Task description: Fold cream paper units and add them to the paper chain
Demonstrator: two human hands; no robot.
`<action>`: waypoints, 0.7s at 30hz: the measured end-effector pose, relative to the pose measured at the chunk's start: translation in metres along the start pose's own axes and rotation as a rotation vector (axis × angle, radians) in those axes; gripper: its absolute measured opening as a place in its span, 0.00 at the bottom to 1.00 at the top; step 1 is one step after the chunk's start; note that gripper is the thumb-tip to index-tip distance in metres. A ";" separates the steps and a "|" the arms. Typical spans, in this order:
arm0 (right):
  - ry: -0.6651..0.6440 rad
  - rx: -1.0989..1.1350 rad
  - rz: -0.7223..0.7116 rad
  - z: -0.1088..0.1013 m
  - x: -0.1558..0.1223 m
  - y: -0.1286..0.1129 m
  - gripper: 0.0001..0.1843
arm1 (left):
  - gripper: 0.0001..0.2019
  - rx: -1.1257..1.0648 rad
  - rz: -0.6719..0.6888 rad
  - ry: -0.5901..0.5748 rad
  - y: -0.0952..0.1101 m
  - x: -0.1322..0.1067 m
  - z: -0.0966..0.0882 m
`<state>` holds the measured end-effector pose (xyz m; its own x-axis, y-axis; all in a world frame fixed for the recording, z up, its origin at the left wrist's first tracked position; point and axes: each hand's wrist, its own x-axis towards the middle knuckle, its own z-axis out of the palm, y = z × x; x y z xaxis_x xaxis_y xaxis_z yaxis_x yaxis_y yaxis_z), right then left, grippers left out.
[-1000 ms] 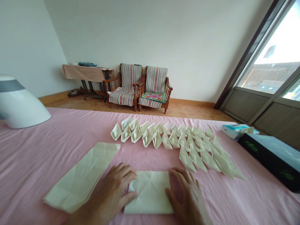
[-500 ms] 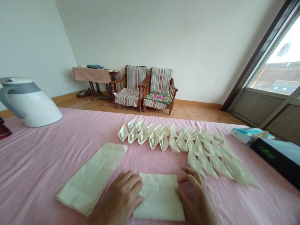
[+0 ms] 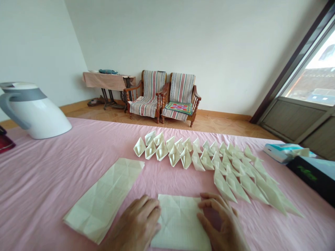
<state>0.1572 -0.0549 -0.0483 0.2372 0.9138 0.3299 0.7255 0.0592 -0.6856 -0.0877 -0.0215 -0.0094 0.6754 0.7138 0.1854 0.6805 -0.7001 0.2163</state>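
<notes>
A creased cream sheet of paper (image 3: pixel 180 223) lies flat on the pink cloth in front of me. My left hand (image 3: pixel 140 219) is closed at its left edge, fingers bent together against the paper, the thumb mostly hidden. At the right edge rests my right hand (image 3: pixel 220 219), its curved fingers and thumb apart, the tips touching the paper's margin. Left of my left hand is a stack of creased paper sheets (image 3: pixel 104 198). Beyond both hands stand rows of folded paper boats (image 3: pixel 185 157), several of them, stretching to the right.
A white and grey jug (image 3: pixel 47 116) stands at the far left, near a dark red object (image 3: pixel 5 142). On the right lie a tissue pack (image 3: pixel 277 151) and a black box (image 3: pixel 309 177). Two wooden armchairs (image 3: pixel 179 94) and a cloth-covered stand (image 3: pixel 104 81) are by the wall.
The view has shifted slightly. My left thumb, seen over the paper before, is now mostly hidden. Both hands stay at the sheet's sides.
</notes>
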 end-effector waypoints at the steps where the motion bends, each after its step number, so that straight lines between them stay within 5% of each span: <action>1: 0.009 0.010 0.001 0.000 0.000 0.000 0.10 | 0.06 -0.002 0.001 -0.011 0.000 0.000 0.000; 16: 0.013 0.062 -0.050 0.001 -0.003 0.000 0.10 | 0.11 -0.025 -0.027 -0.080 0.000 0.002 -0.002; 21: -0.072 0.114 0.070 0.009 0.001 -0.005 0.09 | 0.12 -0.017 0.019 -0.022 0.001 0.001 0.000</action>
<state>0.1482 -0.0510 -0.0504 0.2348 0.9433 0.2346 0.6295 0.0363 -0.7761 -0.0868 -0.0216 -0.0086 0.6944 0.6995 0.1687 0.6627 -0.7131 0.2288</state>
